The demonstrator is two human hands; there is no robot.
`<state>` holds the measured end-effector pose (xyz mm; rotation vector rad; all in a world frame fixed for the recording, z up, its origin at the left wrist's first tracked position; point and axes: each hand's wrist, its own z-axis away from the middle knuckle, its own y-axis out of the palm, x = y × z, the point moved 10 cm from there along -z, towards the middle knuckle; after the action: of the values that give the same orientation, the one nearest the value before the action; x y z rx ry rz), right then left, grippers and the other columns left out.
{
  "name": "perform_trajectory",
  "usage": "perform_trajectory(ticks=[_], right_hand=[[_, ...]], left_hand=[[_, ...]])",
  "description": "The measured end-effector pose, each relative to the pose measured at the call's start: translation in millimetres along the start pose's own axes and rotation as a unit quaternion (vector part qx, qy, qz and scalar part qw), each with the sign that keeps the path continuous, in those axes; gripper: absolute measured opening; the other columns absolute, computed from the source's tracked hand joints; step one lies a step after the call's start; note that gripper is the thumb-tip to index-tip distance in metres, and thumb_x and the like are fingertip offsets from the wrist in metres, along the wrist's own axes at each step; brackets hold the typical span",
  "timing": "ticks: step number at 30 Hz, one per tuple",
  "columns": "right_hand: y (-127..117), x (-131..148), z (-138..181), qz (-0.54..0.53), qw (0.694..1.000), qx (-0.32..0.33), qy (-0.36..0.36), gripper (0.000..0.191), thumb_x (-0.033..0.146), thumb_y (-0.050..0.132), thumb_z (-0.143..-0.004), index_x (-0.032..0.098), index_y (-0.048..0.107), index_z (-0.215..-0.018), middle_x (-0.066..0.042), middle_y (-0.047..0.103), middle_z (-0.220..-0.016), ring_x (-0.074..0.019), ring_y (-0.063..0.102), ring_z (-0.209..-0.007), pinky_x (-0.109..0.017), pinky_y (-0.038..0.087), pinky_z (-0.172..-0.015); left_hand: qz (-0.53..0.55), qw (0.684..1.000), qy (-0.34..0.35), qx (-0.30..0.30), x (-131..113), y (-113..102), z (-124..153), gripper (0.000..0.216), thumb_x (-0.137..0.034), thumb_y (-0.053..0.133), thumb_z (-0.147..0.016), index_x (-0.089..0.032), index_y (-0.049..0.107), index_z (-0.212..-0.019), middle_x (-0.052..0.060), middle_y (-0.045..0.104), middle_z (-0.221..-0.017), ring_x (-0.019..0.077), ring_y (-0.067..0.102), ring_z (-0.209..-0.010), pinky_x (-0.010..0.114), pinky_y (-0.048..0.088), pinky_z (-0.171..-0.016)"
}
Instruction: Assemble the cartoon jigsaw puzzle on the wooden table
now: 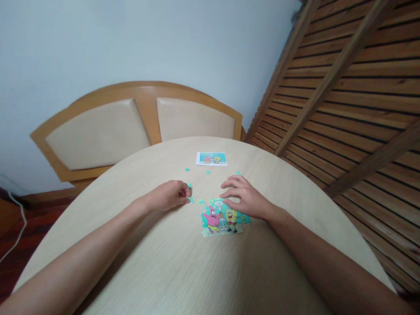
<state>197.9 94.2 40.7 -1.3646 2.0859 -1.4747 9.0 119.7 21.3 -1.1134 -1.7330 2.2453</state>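
Note:
A partly assembled jigsaw puzzle (214, 221) lies on the table, showing a pink starfish, a pale squid figure and a yellow sponge character on a teal ground. My right hand (244, 197) is over its upper right part, fingers spread and holding nothing I can see. To the left of the puzzle, my left hand (172, 194) is closed with curled fingers, its tips pinching a small teal puzzle piece (192, 200). Another loose piece (201, 202) lies just above the puzzle's top left edge. Beyond my left fingertips is one more teal piece (190, 185).
A reference picture card (211, 159) lies toward the far side of the round wooden table (157, 262). Loose pieces (208, 172) are scattered between card and puzzle. Behind the table stands a padded wooden backrest (152, 113). Slatted wood (344, 100) rises at the right.

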Motion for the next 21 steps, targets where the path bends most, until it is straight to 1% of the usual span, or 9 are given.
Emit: perform_trajectory(ticks=[3,6,10,12,15,21], right_hand=[[-2,5,-3,0.007,1.0,-0.009,0.008,0.013,0.029,0.068,-0.089,0.027,0.077,-0.097,-0.006,0.07,-0.114,-0.0282,0.053,-0.119,-0.051,0.043,-0.105],[2,21,-7,0.003,1.0,-0.003,0.013,0.019,0.032,0.067,-0.091,0.026,0.076,-0.106,-0.007,0.071,-0.117,-0.0284,0.053,-0.119,-0.05,0.043,-0.105],[23,46,-8,-0.018,0.997,0.071,0.013,0.04,0.043,0.066,-0.091,0.027,0.067,-0.127,-0.007,0.066,-0.132,-0.0315,0.048,-0.129,-0.052,0.039,-0.109],[33,54,-6,-0.023,0.994,0.109,0.012,0.049,0.048,0.066,-0.09,0.026,0.063,-0.134,-0.007,0.062,-0.139,-0.0339,0.045,-0.134,-0.054,0.035,-0.112],[40,58,-3,-0.024,0.99,0.137,0.013,0.056,0.052,0.066,-0.089,0.027,0.059,-0.138,-0.006,0.059,-0.144,-0.0356,0.041,-0.139,-0.055,0.032,-0.115],[42,55,-1,-0.025,0.986,0.161,0.023,0.063,0.056,0.065,-0.088,0.025,0.056,-0.142,-0.007,0.055,-0.149,-0.0363,0.038,-0.142,-0.055,0.031,-0.116]], left_hand=[[0.005,1.0,-0.006,-0.003,-2,-1,1,0.019,-0.035,0.063,-0.083,-0.017,0.067,-0.087,0.0,0.065,-0.071,0.0129,0.056,-0.063,0.022,0.039,-0.057],[0.0,1.0,-0.018,-0.013,-3,0,1,0.021,-0.038,0.065,-0.082,-0.018,0.067,-0.088,0.0,0.066,-0.073,0.0136,0.055,-0.063,0.023,0.038,-0.058],[0.0,1.0,-0.016,-0.016,-6,4,-1,0.013,-0.029,0.063,-0.081,-0.018,0.066,-0.087,0.001,0.066,-0.073,0.0146,0.056,-0.065,0.025,0.039,-0.061],[0.007,1.0,-0.013,-0.011,-8,7,-2,0.012,-0.027,0.061,-0.082,-0.018,0.066,-0.088,0.001,0.066,-0.073,0.015,0.056,-0.065,0.025,0.039,-0.062],[0.015,1.0,0.0,-0.003,-12,8,-2,0.012,-0.027,0.061,-0.083,-0.017,0.066,-0.089,0.001,0.065,-0.075,0.0156,0.056,-0.066,0.025,0.04,-0.062],[0.017,1.0,0.016,-0.001,-19,8,-1,0.013,-0.027,0.061,-0.085,-0.017,0.066,-0.091,0.002,0.065,-0.077,0.0149,0.055,-0.068,0.024,0.04,-0.063]])
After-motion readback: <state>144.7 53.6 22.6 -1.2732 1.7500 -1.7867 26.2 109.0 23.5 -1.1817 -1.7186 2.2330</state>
